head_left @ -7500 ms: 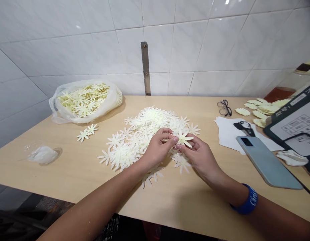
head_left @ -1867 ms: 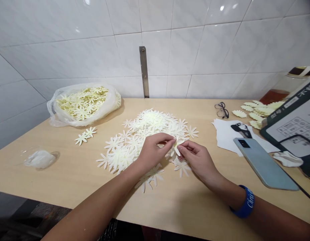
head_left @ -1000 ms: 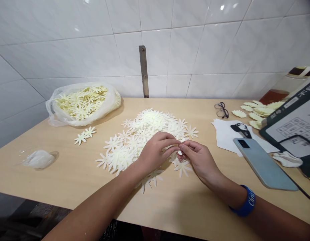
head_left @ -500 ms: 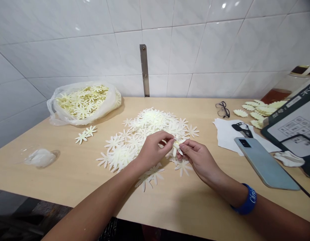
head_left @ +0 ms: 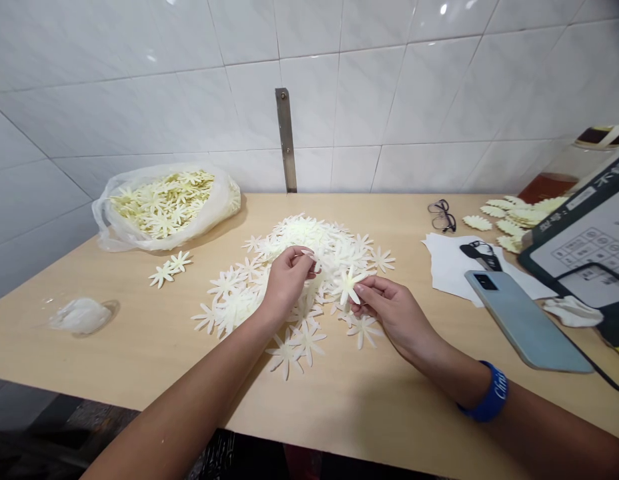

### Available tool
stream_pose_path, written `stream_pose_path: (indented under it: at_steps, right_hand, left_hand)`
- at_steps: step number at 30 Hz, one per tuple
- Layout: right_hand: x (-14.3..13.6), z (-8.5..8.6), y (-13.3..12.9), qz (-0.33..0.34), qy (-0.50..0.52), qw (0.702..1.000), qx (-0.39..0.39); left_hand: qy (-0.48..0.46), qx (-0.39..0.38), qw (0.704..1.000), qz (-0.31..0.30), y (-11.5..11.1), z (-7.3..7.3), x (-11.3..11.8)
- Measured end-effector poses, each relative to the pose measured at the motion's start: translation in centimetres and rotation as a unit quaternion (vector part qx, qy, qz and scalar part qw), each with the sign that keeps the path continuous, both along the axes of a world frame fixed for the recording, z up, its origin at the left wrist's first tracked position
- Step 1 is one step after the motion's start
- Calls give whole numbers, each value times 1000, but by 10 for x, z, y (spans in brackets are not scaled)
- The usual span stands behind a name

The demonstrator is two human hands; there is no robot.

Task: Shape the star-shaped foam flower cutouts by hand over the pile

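Observation:
My right hand (head_left: 397, 313) pinches a pale yellow-white flower cutout (head_left: 348, 285) by one side, its petals spread toward the left. My left hand (head_left: 285, 280) is over the pile, thumb and fingers closed together. A white flower cutout (head_left: 308, 256) shows at its fingertips, partly hidden by the fingers and hard to tell from those behind. Beneath and around both hands lies a heap of similar flower cutouts (head_left: 309, 233), with a few loose ones (head_left: 287, 353) at the near edge.
A plastic bag (head_left: 229, 200) of yellower flower cutouts stands back left, two loose cutouts (head_left: 163, 274) before it. A clear bag with white contents (head_left: 82, 315) lies left. Right are glasses (head_left: 442, 217), paper (head_left: 442, 267), a phone (head_left: 529, 320), scalloped pieces (head_left: 527, 217) and a dark-framed board (head_left: 584, 240).
My left hand has moved left and slightly up, away from the flower cutout in my right hand. That cutout now shows more fully. My right hand has barely moved.

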State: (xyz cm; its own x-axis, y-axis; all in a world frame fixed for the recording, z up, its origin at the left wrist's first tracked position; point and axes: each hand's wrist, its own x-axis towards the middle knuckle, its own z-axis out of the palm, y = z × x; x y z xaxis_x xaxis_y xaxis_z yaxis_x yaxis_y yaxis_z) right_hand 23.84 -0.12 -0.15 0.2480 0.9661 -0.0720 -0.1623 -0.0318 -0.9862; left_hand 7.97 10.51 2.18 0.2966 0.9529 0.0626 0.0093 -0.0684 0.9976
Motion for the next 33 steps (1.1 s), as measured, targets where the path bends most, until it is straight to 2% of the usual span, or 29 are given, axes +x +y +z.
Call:
stream_pose_path:
  at_steps: [2, 5, 7, 9, 11, 19, 28, 33]
  right_hand:
    - [0, 0, 0, -5, -3, 1000, 3]
    - [-1, 0, 0, -7, -9, 1000, 11]
    - [-1, 1, 1, -6, -10, 1000, 15]
    - [0, 1, 1, -3, -11, 1000, 17]
    - [0, 0, 1, 1, -10, 1000, 18]
    - [2, -2, 1, -1, -18, 1000, 23]
    - [2, -3, 1, 20, 21, 999, 23]
    - [3, -4, 1, 33, 27, 999, 27]
  left_hand:
    - [43, 67, 997, 14, -2, 0, -1]
    - [95, 232, 968, 0, -8, 3, -2]
    - [110, 305, 943, -69, -12, 4, -2]
    - [125, 341, 920, -149, -15, 3, -2]
    - [142, 360, 902, -190, -16, 2, -1]
    - [143, 355, 901, -202, -16, 4, 0]
    - [112, 283, 932, -197, -14, 1, 1]
    - [96, 209, 951, -209, -16, 5, 1]
